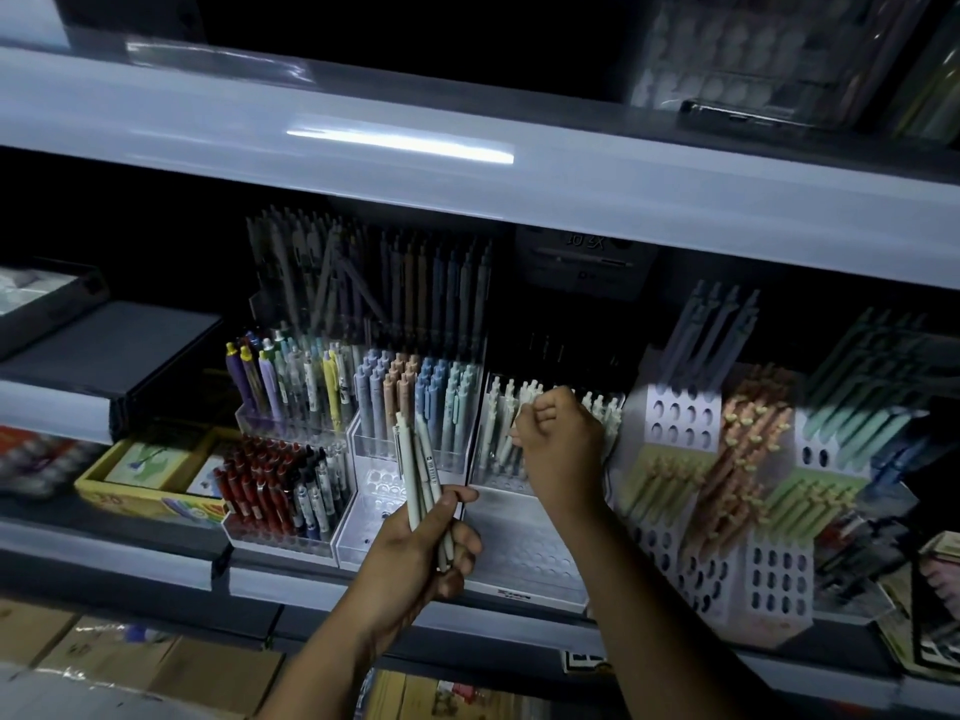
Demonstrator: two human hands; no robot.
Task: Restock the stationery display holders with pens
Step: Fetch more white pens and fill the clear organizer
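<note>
- The clear holder (524,537) stands on the shelf (332,595). It is a stepped tray: its back tier carries a row of pale pens (493,423), and its front tier shows bare sockets.
- The right hand (558,449) is over the back tier of the clear holder, with its fingers curled against the tops of the pale pens. Blur hides whether it pinches one of them, so I cannot tell.
- The left hand (421,548) is in front of the clear holder's left corner. Its fingers and thumb are wrapped round a bundle of pens (418,470), which stands nearly upright, with the lower ends poking out under the fist.
- The two hands are apart. The left is lower and nearer the camera than the right.
- Just left of the clear holder stands a second holder (363,517). Blue, peach and mint pens fill its back tier, and its front sockets are bare.
- Further left of the clear holder, a third holder (280,537) has red pens (254,491) in front and purple and yellow pens (270,376) behind.
- Right of the clear holder stand white perforated holders (675,413). Peach pens (748,433) and green pens (857,407) lean in them.
- Far left of the clear holder lies a yellow box (140,491).
- Above the clear holder runs an upper shelf (467,163), and below it are cardboard boxes (156,662).
</note>
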